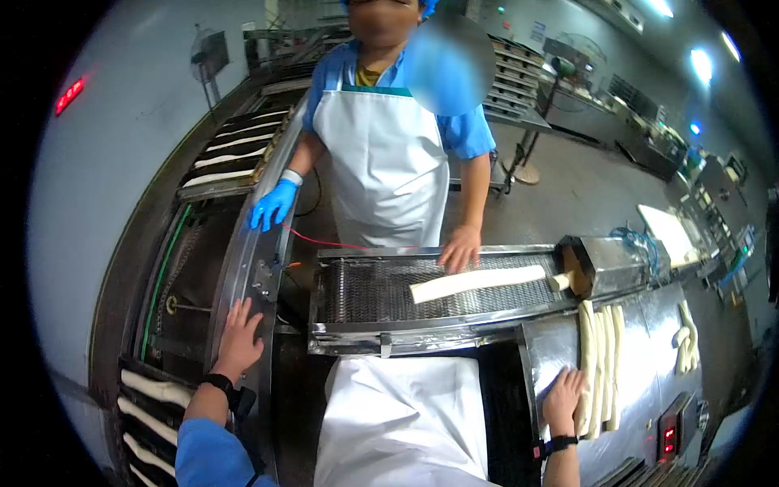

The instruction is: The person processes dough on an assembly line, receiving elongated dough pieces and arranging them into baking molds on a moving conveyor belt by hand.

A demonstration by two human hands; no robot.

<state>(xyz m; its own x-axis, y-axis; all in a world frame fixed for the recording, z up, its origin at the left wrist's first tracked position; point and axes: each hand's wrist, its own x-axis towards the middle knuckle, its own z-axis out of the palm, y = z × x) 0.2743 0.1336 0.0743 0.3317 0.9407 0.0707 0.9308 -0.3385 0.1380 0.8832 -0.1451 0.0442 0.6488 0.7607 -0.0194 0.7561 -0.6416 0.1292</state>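
Observation:
My left hand (239, 337) rests on the metal rail (258, 272) beside the tray conveyor, its fingers spread and holding nothing. On the right, my right hand (565, 398) lies against the nearest of several long dough strips (599, 365) on the steel table (641, 333). Its fingers are stretched out over the strip's edge, not wrapped round it. A single dough strip (479, 282) lies on the mesh conveyor belt (357, 292) in front of me. Another piece of dough (561, 282) pokes out of the machine housing (617, 264) at the belt's right end.
Opposite stands a co-worker in a white apron (381, 154), with a blue-gloved hand (274, 204) on the rail and a bare hand (461, 249) over the belt. Trays of dough strips (235, 150) lie along the left conveyor. A digital scale (669, 434) and dough scraps (687, 339) are at right.

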